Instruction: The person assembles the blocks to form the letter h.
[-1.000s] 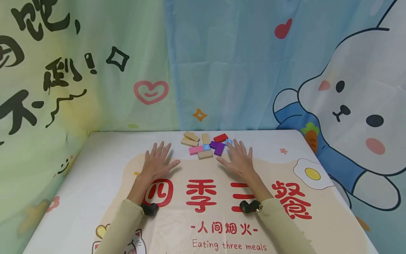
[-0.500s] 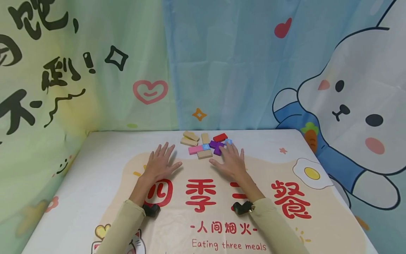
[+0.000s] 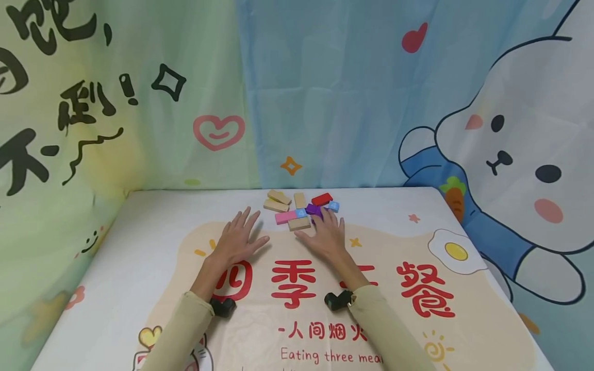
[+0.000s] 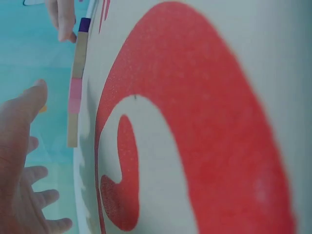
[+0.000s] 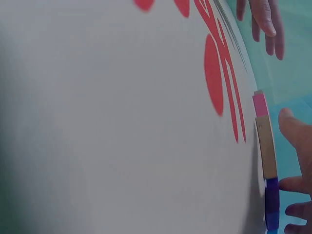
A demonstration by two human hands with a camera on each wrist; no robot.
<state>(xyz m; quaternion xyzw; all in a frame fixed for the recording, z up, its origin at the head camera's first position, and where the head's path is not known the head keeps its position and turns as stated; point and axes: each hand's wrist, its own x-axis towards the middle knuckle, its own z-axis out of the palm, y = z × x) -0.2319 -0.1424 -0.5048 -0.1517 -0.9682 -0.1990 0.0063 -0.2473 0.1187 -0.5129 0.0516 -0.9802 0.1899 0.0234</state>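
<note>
A cluster of small rectangular blocks lies flat near the table's far edge. My right hand [image 3: 326, 238] has its fingers spread, with the fingertips over the purple blocks [image 3: 313, 209] and partly covering them. In the right wrist view a fingertip is right at the purple block [image 5: 272, 196]. Left of the cluster is my left hand [image 3: 237, 241], fingers spread and holding nothing. Between the hands are a plain wooden block [image 3: 299, 223], a pink block [image 3: 285, 218] and a blue block [image 3: 300, 212]. Behind them sit a red block [image 3: 322, 199] and a light blue one [image 3: 333, 206].
More plain wooden blocks [image 3: 276, 205] lie at the back left of the cluster, one leaning on another. A printed tablecloth [image 3: 380, 330] with red characters covers the table. A patterned curtain [image 3: 325, 103] hangs right behind the far edge.
My right hand has moved left, from the cluster's right side to over the purple blocks, uncovering the light blue block. The left hand has shifted slightly right. The blocks keep their places.
</note>
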